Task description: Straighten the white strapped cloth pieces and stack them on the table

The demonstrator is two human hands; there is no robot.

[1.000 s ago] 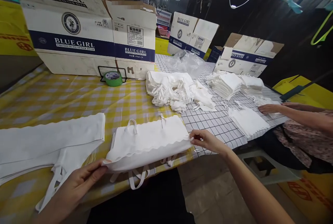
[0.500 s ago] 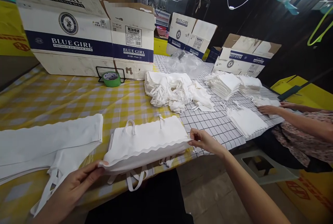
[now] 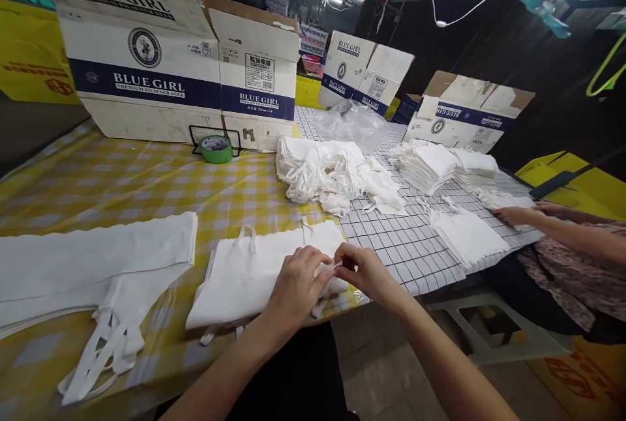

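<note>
A stack of folded white garments with thin straps [image 3: 229, 284] lies in front of me at the table's front edge. Both my hands are over the right end of its top garment. My left hand [image 3: 298, 281] is pinched, fingertips on the cloth near that edge. Close beside it, my right hand [image 3: 364, 271] pinches a small bit of the same white edge. The fingertips nearly meet, and they partly hide the cloth between them. To the left lies another pile of white strapped garments [image 3: 141, 245], straps hanging toward me.
A heap of white garments [image 3: 323, 160] lies beyond my hands. Green tape [image 3: 216, 150] stands by a large carton [image 3: 147, 75]. At right, a co-worker's hands [image 3: 518, 214] touch white cloth near more garment stacks [image 3: 464, 235]. A plastic stool [image 3: 503, 323] stands below.
My left hand has let go of the garment's left corner and moved right, beside my right hand. The front edge, held stretched before, now lies down on the stack.
</note>
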